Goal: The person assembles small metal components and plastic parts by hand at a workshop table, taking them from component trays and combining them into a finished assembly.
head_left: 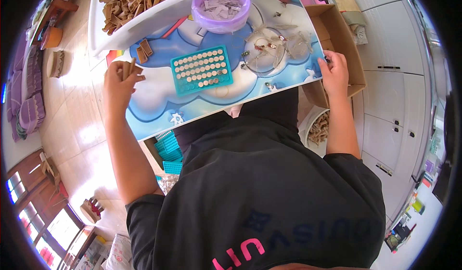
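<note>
Down past a black shirt, I see the left hand (118, 81) pinching a brown piece (129, 68) over the left edge of the cloud-patterned tabletop (153, 101). Two brown parts (142, 53) lie near it, beside a white tub (121, 39) heaped with more. The right hand (336, 72) is at the right edge, next to a cardboard box (355, 53); I can't tell whether it grips anything. Between them I make out a teal tray (181, 88) of pale discs (200, 56), a purple bowl (217, 26) of white slips (222, 8) behind it.

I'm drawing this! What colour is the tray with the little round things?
The tray is teal, a blue-green; the head view shows it best.
</note>
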Demonstrator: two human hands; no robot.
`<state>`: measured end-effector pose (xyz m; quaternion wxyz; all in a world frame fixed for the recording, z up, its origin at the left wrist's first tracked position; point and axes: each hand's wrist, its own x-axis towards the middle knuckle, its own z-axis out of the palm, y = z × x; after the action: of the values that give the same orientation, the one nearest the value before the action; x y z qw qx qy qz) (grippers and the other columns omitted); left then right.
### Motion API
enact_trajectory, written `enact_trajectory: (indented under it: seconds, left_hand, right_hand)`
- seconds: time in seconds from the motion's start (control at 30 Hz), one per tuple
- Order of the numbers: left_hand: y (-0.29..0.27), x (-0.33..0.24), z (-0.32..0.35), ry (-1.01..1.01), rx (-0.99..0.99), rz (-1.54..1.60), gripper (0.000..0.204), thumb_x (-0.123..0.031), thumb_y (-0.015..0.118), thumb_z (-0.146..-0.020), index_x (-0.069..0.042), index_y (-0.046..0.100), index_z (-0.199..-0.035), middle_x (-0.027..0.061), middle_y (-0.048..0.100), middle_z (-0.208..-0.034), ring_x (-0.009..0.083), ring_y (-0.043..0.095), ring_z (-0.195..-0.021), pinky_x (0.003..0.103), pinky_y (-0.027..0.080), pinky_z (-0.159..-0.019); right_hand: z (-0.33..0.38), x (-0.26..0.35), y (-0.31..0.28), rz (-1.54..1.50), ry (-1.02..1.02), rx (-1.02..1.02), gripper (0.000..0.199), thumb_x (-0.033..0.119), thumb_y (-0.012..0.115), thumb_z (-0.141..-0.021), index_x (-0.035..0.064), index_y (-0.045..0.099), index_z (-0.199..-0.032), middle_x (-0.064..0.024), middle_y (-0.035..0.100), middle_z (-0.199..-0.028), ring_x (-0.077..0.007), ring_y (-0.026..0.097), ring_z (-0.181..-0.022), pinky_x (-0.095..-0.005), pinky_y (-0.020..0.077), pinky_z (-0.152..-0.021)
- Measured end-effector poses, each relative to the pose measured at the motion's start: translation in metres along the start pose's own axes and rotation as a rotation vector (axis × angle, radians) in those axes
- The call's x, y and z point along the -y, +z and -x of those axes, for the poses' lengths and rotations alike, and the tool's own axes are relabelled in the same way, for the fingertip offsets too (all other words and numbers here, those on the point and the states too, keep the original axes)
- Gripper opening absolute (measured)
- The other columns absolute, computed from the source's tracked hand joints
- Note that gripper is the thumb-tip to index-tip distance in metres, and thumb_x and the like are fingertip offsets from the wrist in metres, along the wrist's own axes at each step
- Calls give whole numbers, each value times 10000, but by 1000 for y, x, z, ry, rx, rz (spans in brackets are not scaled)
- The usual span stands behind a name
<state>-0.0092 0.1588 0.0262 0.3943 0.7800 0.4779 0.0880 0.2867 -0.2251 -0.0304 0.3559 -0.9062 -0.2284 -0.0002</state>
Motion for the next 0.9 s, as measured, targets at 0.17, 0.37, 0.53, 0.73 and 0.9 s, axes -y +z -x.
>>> enact_trajectory:
  seconds: [0.17, 0.37, 0.53, 0.73, 0.9]
  left_hand:
    - [17, 8, -9, 158, -125, -180, 487, -164, 660, -759, -8, 494, -1190, 153, 535, -1098, 196, 611, -847, 301, 487, -674]
    - [14, -7, -1, 131, -172, -247, 445, -140, 609, -802, -44, 496, -1221, 172, 529, -1170, 262, 590, -957, 358, 452, -844]
    - [10, 4, -1, 275, -300, -488, 366, -102, 553, -828, -67, 521, -1191, 173, 564, -1135, 315, 566, -1000, 386, 444, -860]
    - [12, -10, 11, 206, -336, -590, 309, -192, 554, -852, -81, 556, -1141, 135, 587, -1116, 302, 556, -1036, 384, 453, -840]
    - [23, -40, 30, 308, -451, -459, 264, -241, 593, -844, -98, 607, -1065, 79, 621, -1024, 214, 622, -786, 332, 486, -688]
  right_hand:
    - [-9, -6, 5, 179, -85, -19, 179, 120, 655, -776, 59, 617, -940, -95, 553, -924, -241, 581, -773, -312, 467, -700]
    - [-17, -10, -2, 28, -125, -63, 103, 63, 643, -798, 31, 614, -892, -34, 553, -907, -96, 528, -695, -229, 449, -642]
    - [-23, 16, -13, -171, -134, -158, 84, 79, 643, -802, 25, 613, -858, -39, 590, -843, -116, 555, -719, -234, 450, -641]
    - [-28, 52, -21, -432, -307, -228, 73, 58, 649, -813, 18, 615, -863, -17, 583, -884, -68, 509, -717, -200, 424, -623]
    - [-27, 76, -24, -663, -281, -158, 88, 56, 645, -827, 3, 613, -889, 0, 574, -910, -41, 492, -685, -172, 410, -597]
